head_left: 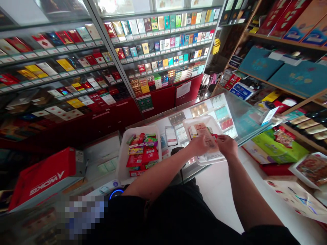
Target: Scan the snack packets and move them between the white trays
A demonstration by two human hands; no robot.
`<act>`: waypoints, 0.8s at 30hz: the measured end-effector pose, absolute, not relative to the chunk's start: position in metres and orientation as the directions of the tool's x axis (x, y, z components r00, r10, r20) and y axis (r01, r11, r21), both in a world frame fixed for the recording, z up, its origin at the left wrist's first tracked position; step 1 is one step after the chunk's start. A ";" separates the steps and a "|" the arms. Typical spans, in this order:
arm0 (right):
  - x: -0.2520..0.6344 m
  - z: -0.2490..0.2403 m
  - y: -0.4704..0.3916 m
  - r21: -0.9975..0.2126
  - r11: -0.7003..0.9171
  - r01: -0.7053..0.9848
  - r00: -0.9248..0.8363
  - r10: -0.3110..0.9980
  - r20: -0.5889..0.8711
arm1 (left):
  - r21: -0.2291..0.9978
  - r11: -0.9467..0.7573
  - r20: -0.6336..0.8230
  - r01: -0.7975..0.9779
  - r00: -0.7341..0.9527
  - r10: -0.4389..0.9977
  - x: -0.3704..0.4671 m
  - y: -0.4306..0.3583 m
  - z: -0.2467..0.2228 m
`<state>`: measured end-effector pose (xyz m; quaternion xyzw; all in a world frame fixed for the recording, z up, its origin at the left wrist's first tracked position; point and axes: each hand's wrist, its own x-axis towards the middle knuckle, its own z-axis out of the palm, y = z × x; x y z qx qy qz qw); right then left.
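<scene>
Over the white plastic basket (190, 123) on the glass counter, my left hand (200, 145) is closed on a long, flat beige packet with printing (203, 130). My right hand (228, 146) is at the basket's right side, its fingers pinched together. Something small and red shows beside those fingertips, too blurred to name. More small packets lie inside that basket, partly covered by the beige one and my hands. Left of my forearm stands a second white basket (120, 163), filled with colourful candy and gum packs (143, 149).
The glass counter (245, 114) runs across in front of me. A red shoebox-like carton (48, 177) lies at left. Glass shelves of cigarette packs (163, 44) rise behind. On the right are shelves with teal boxes (293, 78) and a green carton (278, 146).
</scene>
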<state>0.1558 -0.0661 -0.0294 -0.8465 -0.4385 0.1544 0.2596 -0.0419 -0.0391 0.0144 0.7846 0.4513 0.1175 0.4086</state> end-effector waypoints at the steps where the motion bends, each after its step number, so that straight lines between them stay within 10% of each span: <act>1: 0.153 -0.029 -0.066 -0.576 -0.475 0.665 0.562 0.826 -0.031 | 0.745 -0.272 -0.170 0.609 0.568 0.805 -0.044 -0.040 0.015; 24: -0.025 0.001 -0.017 -0.604 0.051 0.796 0.006 0.996 0.093 | 0.840 -0.007 -0.031 0.543 0.061 0.998 -0.236 -0.058 0.011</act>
